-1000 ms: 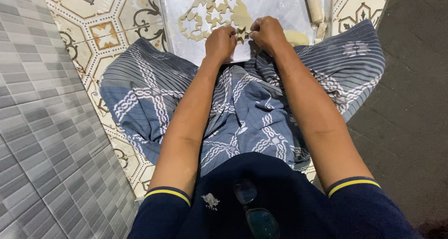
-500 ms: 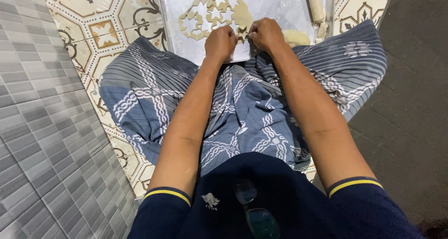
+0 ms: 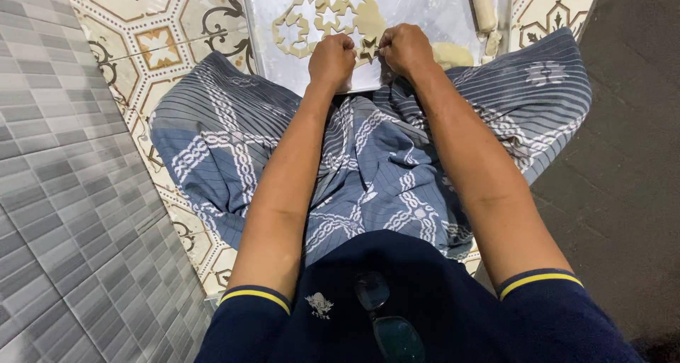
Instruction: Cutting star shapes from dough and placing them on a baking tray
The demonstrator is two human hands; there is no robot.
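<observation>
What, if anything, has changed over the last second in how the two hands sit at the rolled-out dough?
Hardly anything has visibly changed. The left hand and the right hand remain closed side by side at the near edge of the dough sheet, pinching at a small star-shaped piece between them. The star cut-outs in the sheet, the metal tray and the rolling pin all lie as before.

Far edge of the metal tray (image 3: 425,9) cut off by the frame top, rolling pin (image 3: 483,5) likewise, both fists hiding the near rim of the dough sheet (image 3: 312,23)
</observation>
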